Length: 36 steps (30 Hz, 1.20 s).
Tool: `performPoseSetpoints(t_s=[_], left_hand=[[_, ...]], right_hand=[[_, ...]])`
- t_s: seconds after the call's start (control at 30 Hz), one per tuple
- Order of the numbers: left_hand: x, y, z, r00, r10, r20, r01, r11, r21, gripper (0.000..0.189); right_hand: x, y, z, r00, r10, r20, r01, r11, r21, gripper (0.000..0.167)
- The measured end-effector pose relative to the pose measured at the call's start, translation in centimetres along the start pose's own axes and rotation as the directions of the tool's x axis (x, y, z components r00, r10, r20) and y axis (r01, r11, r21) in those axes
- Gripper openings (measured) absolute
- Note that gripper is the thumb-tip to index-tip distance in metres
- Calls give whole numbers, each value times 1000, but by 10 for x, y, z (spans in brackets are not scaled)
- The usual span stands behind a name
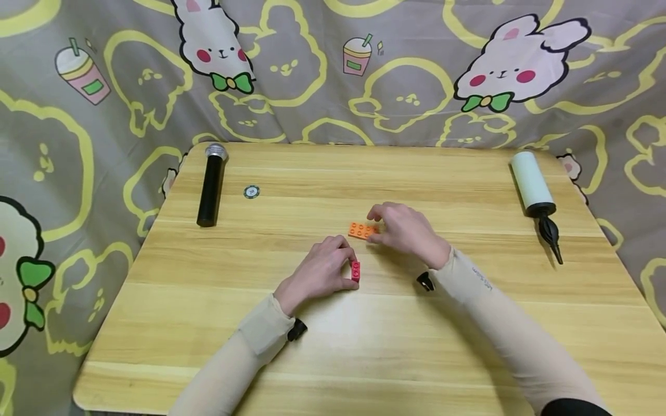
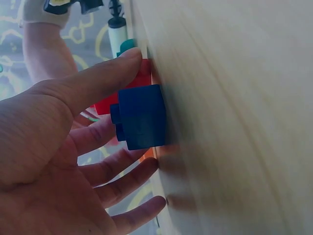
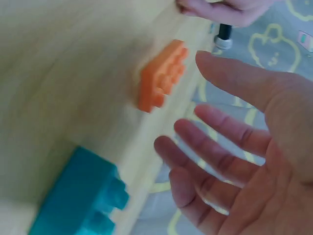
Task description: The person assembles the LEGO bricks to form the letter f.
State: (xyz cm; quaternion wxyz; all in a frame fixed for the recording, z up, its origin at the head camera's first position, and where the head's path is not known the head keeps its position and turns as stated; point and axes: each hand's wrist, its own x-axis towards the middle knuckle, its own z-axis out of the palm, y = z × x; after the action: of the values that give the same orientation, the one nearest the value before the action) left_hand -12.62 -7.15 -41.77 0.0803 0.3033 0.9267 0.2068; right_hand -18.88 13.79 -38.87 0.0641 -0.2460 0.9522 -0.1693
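My left hand point(image 1: 324, 268) pinches a small red toy building brick point(image 1: 356, 271) between thumb and index finger on the table. In the left wrist view a blue brick point(image 2: 142, 117) stands nearer the palm, partly covering the red brick point(image 2: 143, 73); from the head it is hidden beneath the hand. My right hand point(image 1: 406, 231), fingers loosely bent and apart, is over the right end of a flat orange brick point(image 1: 359, 230). In the right wrist view a gap separates its fingers from the orange brick point(image 3: 164, 76). A teal brick point(image 3: 78, 196) lies nearer that wrist, hidden in the head view.
A black microphone point(image 1: 210, 188) and a round chip point(image 1: 252, 192) lie at the back left of the wooden table point(image 1: 208, 323). At the right is a pale hand pump point(image 1: 533, 185) with a black nozzle. A patterned cloth point(image 1: 307, 81) hangs behind the table.
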Motion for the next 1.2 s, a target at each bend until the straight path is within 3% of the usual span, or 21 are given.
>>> performPoseSetpoints(t_s=[0.23,0.57,0.83,0.93,1.03,1.2], left_hand=[[-1,0,1,1000,-3,-6,3,1000,0,38],[0,1,1,1000,2,-12,-2,1000,2,37],[0,1,1,1000,-9,4,9,1000,-4,38],[-1,0,2,1000,-11,11,11,1000,-8,36],[-1,0,2,1000,-11,11,11,1000,-6,35],[0,-1,2,1000,-7,9,7,1000,-3,38]], right_hand=[[9,-4,14,997,57,56,-52,996,-77,55],[11,-4,20,997,70,21,-67,992,-108,33],[2,-6,13,998,67,6,-66,994,-89,32],[-7,-10,6,1000,24,-18,-26,997,-76,32],[-20,-17,-3,997,-74,-33,72,995,-71,32],[-42,-28,-13,973,-229,-27,227,972,-61,30]])
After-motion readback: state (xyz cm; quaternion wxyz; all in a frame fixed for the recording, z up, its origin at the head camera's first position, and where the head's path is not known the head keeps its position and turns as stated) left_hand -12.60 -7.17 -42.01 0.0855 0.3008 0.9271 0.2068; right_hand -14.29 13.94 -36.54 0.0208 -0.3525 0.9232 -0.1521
